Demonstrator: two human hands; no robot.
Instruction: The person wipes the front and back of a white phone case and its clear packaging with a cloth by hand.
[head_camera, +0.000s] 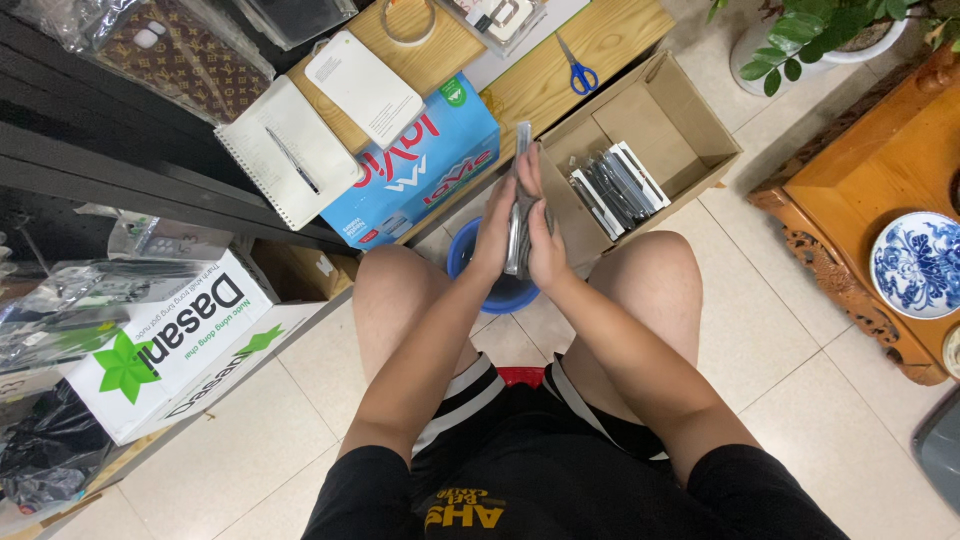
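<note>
At far left a white carton (170, 340) sits by a spiral notebook (285, 150) and blue box (420, 175). Centre: left hand (495, 228) and right hand (545, 235) press flat around a slim dark packet (518, 215), above the blue basin (500, 290). Right, the cardboard box (690, 120) already holds several packets (615, 185), with room left.

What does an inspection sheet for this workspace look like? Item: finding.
Surface: pale tiled floor; wooden tabletop.
Job's things: stack of flat dark slabs pressed edge-up between the palms.
Clutter: open cardboard box with more slabs, blue plastic bowl, blue-handled scissors, spiral notebook with pen, blue carton, white carton.
Grippers: left hand, right hand, both on the stack.
Cables: nothing seen.
Surroundings: potted plant, blue-and-white plate.
</note>
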